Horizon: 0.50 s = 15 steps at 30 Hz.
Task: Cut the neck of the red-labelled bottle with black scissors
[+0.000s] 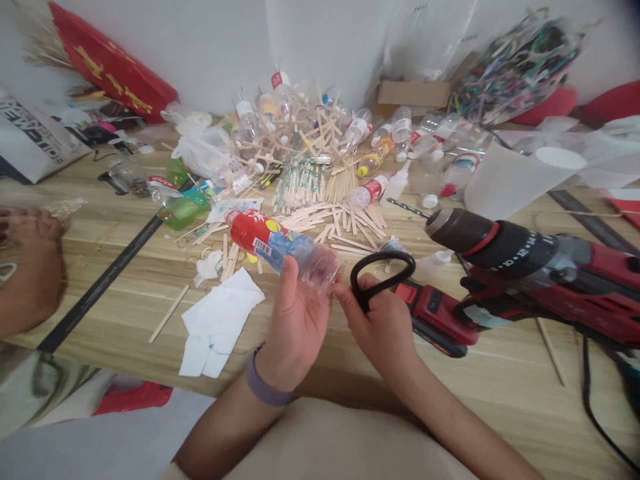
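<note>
My left hand [300, 320], with a purple band at the wrist, is wrapped round a clear plastic bottle [265, 243] with a red and blue label. The bottle lies tilted, its labelled part pointing away to the left and its clear end in my palm. Closed round a pair of scissors is my right hand [387, 327]; a black handle loop [383, 272] stands up above its fingers. The scissors' blades are hard to make out beside the bottle's clear end. My right fingertips are right by that end, and I cannot tell whether they touch it.
A red and black cordless drill [520, 260] lies at the right, its bit [407, 208] pointing left. White paper [220, 323] lies left of my hands. Behind are wooden craft sticks [310, 217] and several plastic bottles [370, 193]. Another person's hand [33, 230] rests at the left.
</note>
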Motion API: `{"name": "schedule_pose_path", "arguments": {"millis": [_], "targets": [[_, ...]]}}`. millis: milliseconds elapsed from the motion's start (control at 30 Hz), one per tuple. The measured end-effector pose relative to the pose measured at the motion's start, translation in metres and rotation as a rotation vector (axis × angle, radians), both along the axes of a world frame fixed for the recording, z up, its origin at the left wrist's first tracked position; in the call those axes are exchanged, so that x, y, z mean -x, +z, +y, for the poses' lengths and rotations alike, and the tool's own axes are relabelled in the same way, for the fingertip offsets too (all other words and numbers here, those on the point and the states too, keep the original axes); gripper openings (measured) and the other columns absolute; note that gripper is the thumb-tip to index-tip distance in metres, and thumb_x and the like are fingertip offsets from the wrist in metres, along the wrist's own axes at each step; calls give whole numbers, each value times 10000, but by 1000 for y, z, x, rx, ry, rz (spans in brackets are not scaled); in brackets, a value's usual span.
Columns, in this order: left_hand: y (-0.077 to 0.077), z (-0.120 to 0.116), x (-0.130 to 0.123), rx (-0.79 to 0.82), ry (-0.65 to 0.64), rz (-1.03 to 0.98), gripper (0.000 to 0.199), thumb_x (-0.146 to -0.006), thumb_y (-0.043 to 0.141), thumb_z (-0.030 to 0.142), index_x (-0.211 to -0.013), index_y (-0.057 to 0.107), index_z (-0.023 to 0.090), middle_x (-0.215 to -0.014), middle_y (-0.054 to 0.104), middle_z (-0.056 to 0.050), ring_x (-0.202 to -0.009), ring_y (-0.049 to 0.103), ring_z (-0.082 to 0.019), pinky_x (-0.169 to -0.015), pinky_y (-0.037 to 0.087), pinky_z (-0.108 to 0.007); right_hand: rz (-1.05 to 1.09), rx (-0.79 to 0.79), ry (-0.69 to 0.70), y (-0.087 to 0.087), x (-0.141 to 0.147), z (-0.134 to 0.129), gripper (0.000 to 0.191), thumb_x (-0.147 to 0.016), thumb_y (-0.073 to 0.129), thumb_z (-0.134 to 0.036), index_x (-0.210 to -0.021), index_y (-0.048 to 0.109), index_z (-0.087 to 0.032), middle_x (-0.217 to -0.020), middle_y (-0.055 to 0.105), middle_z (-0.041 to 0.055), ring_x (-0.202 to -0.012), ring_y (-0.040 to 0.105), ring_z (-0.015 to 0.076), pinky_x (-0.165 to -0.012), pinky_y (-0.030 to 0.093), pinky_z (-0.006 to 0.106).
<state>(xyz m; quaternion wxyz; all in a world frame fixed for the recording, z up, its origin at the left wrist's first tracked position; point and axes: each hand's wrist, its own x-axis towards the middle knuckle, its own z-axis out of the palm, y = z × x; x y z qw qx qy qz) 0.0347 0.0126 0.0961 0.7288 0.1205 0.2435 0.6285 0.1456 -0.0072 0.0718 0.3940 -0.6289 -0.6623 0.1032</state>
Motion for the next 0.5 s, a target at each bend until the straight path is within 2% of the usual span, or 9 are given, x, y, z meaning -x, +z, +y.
{"name": "schedule_pose_path", "arguments": {"millis": [200, 500], "targets": [[0, -3, 0, -23, 2, 12, 246, -894, 584, 462, -908, 707, 250, -948, 728, 0, -922, 670, -149, -794, 527, -238, 177, 75, 22, 3, 2, -5, 432, -910, 490, -520, -596, 399, -237, -449, 497, -21, -405, 475, 136, -425, 324, 238], [2, -6, 4, 18, -78, -39, 350, -945, 472, 479, -862, 706, 233, -935, 710, -22, -880, 666, -149, -758, 528, -241, 309, 70, 82, 6, 7, -6, 376, -868, 539, -424, -579, 394, -232, -424, 442, -51, -383, 410, 99, -392, 296, 220]]}}
